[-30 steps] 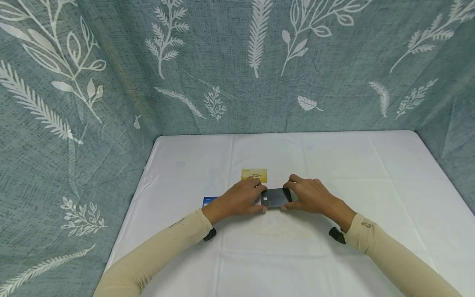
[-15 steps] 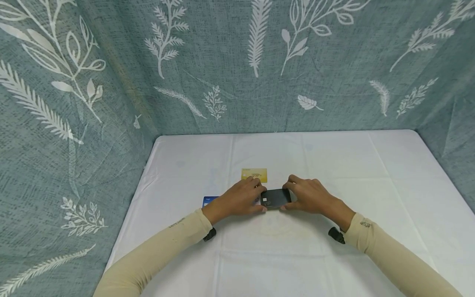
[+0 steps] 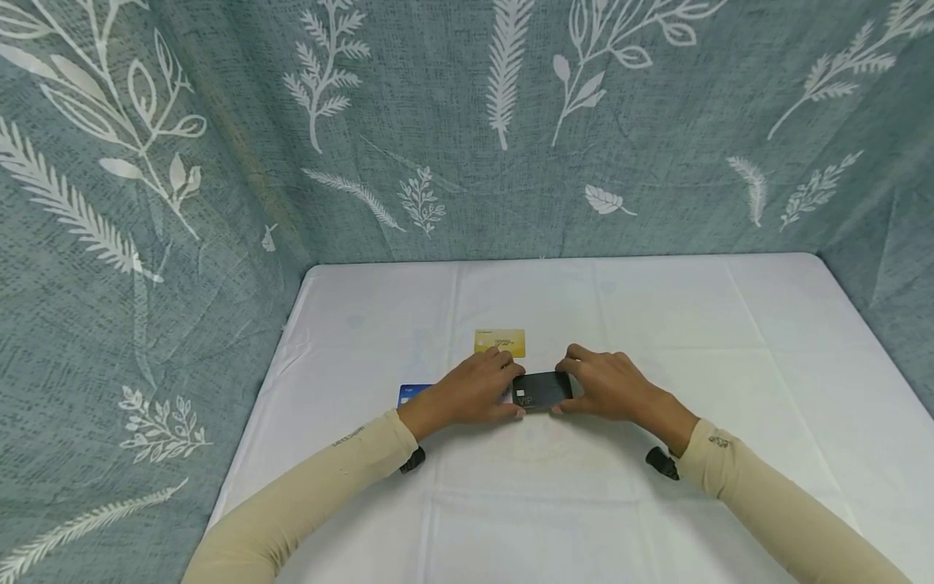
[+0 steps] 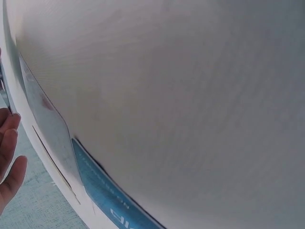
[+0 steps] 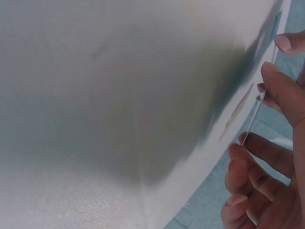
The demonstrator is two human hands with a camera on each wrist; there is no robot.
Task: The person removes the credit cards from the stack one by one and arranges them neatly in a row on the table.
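A black bank card [image 3: 543,391] printed "VIP", with a small pale chip, is held level between the two hands in the head view. My left hand [image 3: 477,388] pinches its left end, thumb at the near edge and fingers at the far edge. The right hand [image 3: 611,385] grips the right end in the same way. Seen from the right wrist, the card [image 5: 259,110] is a thin edge-on line between thumb and fingers, raised over the table. At the border of the left wrist view, only some left fingers [image 4: 12,152] show.
On the white-clothed table [image 3: 584,519], a yellow card [image 3: 499,342] lies beyond the hands. A blue card [image 3: 413,393] is partly covered by the left hand; a pale card [image 4: 45,112] lies beside it. Patterned curtains [image 3: 452,105] stand behind and at the sides.
Both hands keep their hold in nearly the same place. The black card's face looks slightly darker, with less glare than a second ago.
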